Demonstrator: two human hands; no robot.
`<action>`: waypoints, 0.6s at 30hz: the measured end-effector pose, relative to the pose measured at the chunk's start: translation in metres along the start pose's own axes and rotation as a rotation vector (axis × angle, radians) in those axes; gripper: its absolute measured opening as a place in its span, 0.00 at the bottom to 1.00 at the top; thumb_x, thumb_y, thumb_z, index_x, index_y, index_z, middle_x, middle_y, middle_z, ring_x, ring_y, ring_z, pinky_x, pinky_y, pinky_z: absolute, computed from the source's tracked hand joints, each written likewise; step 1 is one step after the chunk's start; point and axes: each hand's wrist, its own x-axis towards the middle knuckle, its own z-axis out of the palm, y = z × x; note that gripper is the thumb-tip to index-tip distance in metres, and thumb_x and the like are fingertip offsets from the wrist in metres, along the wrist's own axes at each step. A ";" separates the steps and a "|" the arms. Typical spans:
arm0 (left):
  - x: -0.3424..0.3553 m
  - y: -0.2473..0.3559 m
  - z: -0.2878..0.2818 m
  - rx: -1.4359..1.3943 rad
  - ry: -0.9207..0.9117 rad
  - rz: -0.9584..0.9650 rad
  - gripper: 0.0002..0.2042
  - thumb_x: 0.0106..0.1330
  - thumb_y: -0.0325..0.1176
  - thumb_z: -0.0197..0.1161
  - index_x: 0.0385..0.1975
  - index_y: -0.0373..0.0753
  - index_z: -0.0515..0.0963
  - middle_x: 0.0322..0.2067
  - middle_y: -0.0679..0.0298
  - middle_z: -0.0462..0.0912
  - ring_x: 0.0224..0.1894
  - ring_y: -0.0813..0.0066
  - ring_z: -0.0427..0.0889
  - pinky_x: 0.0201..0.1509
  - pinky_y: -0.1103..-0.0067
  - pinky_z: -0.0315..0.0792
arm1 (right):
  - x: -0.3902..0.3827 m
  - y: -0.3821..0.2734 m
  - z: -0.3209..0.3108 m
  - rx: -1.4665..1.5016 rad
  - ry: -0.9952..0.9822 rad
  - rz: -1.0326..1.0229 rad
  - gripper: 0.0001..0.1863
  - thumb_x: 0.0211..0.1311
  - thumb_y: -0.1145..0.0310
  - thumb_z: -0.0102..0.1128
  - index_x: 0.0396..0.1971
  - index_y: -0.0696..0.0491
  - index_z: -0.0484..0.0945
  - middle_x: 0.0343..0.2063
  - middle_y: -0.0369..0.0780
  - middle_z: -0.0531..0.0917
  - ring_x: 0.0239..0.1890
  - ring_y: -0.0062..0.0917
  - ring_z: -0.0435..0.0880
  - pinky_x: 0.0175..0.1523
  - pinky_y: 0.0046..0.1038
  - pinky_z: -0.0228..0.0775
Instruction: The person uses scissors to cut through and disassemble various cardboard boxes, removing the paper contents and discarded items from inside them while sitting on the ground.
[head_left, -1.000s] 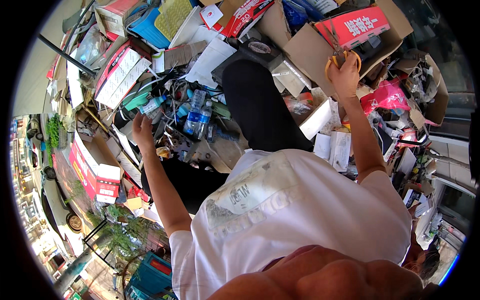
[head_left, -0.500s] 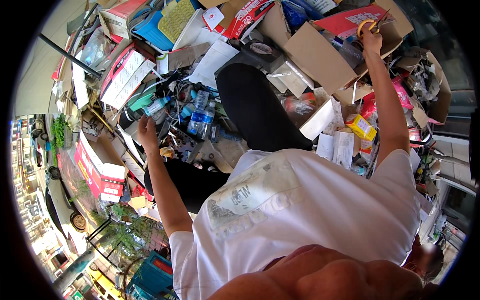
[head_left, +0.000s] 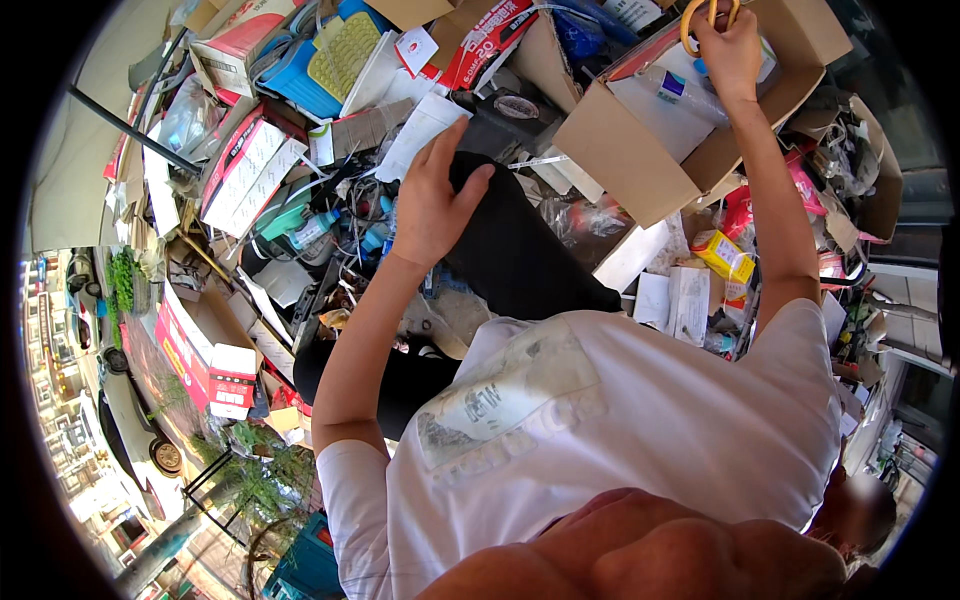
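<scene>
My right hand grips a pair of scissors by the orange-yellow handles at the top right; the blades are out of sight. It is over an open brown cardboard box, in which a clear plastic bottle lies. My left hand is raised over my black-clad knee, thumb spread from the fingers and nothing in it. Just beyond its fingertips lies a white paper or card piece.
Mixed scrap surrounds my legs: a red-and-white carton at left, a yellow box at right, and a blue bin at the back. A black pole juts in from the left. Part of another person shows lower right.
My left hand has risen and moved right, from beside the bottles to above my knee. My right hand has shifted slightly farther up with the scissors. The box's inside and bottle show more now.
</scene>
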 end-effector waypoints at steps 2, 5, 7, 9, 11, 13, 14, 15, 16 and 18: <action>0.028 0.025 0.031 -0.012 -0.042 0.136 0.37 0.60 0.37 0.70 0.67 0.33 0.61 0.59 0.47 0.74 0.61 0.48 0.73 0.64 0.65 0.68 | -0.016 -0.036 -0.004 0.048 -0.020 -0.041 0.15 0.60 0.65 0.66 0.41 0.56 0.74 0.30 0.38 0.83 0.29 0.21 0.84 0.34 0.23 0.76; 0.060 0.049 0.083 -0.019 -0.003 0.287 0.46 0.55 0.42 0.73 0.69 0.30 0.54 0.61 0.45 0.71 0.63 0.45 0.69 0.66 0.63 0.66 | -0.037 -0.054 -0.011 0.048 -0.080 -0.007 0.20 0.53 0.63 0.69 0.40 0.58 0.73 0.28 0.40 0.85 0.27 0.24 0.85 0.37 0.27 0.77; 0.073 0.056 0.109 -0.066 0.024 0.315 0.47 0.54 0.43 0.73 0.69 0.29 0.54 0.60 0.44 0.71 0.62 0.44 0.71 0.64 0.62 0.67 | -0.056 -0.053 -0.010 -0.008 -0.034 -0.021 0.22 0.54 0.65 0.69 0.43 0.58 0.71 0.28 0.40 0.85 0.28 0.23 0.85 0.37 0.27 0.78; 0.079 0.062 0.126 -0.105 0.047 0.326 0.47 0.55 0.43 0.73 0.69 0.29 0.53 0.60 0.45 0.72 0.62 0.45 0.71 0.63 0.61 0.67 | -0.071 -0.053 -0.011 -0.027 0.022 -0.042 0.24 0.51 0.64 0.72 0.42 0.57 0.69 0.25 0.38 0.83 0.26 0.26 0.85 0.33 0.28 0.77; 0.085 0.064 0.134 -0.111 0.100 0.296 0.31 0.63 0.39 0.66 0.64 0.34 0.65 0.50 0.49 0.81 0.50 0.49 0.80 0.52 0.64 0.75 | -0.082 -0.049 -0.009 0.025 0.044 -0.045 0.25 0.51 0.64 0.73 0.42 0.57 0.68 0.24 0.38 0.82 0.25 0.28 0.85 0.31 0.29 0.77; 0.090 0.059 0.136 -0.080 0.018 0.248 0.23 0.66 0.36 0.62 0.59 0.36 0.72 0.48 0.52 0.83 0.45 0.51 0.83 0.48 0.67 0.78 | -0.091 -0.042 -0.009 0.136 0.035 -0.033 0.24 0.53 0.66 0.72 0.42 0.58 0.68 0.25 0.38 0.82 0.25 0.28 0.85 0.31 0.28 0.77; 0.092 0.058 0.139 -0.071 0.112 0.223 0.13 0.71 0.34 0.56 0.52 0.39 0.78 0.39 0.55 0.86 0.37 0.52 0.85 0.41 0.66 0.79 | -0.094 -0.040 -0.011 0.207 -0.019 0.030 0.23 0.55 0.67 0.71 0.43 0.58 0.67 0.29 0.41 0.83 0.25 0.33 0.84 0.31 0.30 0.76; 0.094 0.062 0.132 -0.032 0.056 0.124 0.14 0.73 0.37 0.54 0.53 0.42 0.78 0.38 0.53 0.85 0.37 0.51 0.84 0.39 0.64 0.78 | -0.097 -0.032 -0.016 0.148 -0.007 0.003 0.23 0.55 0.67 0.72 0.43 0.59 0.67 0.30 0.42 0.83 0.27 0.35 0.84 0.32 0.32 0.76; 0.097 0.057 0.131 -0.056 0.060 0.125 0.14 0.73 0.38 0.54 0.53 0.43 0.78 0.36 0.52 0.85 0.36 0.50 0.84 0.38 0.64 0.77 | -0.102 -0.024 -0.019 0.093 -0.002 -0.031 0.24 0.54 0.66 0.72 0.43 0.59 0.67 0.32 0.42 0.83 0.29 0.37 0.84 0.33 0.33 0.75; 0.101 0.054 0.127 -0.082 0.049 0.106 0.15 0.73 0.40 0.54 0.55 0.44 0.78 0.33 0.50 0.84 0.35 0.50 0.84 0.38 0.63 0.77 | -0.109 -0.002 -0.029 -0.082 0.039 -0.099 0.27 0.52 0.65 0.74 0.44 0.60 0.67 0.35 0.45 0.81 0.35 0.43 0.82 0.38 0.38 0.74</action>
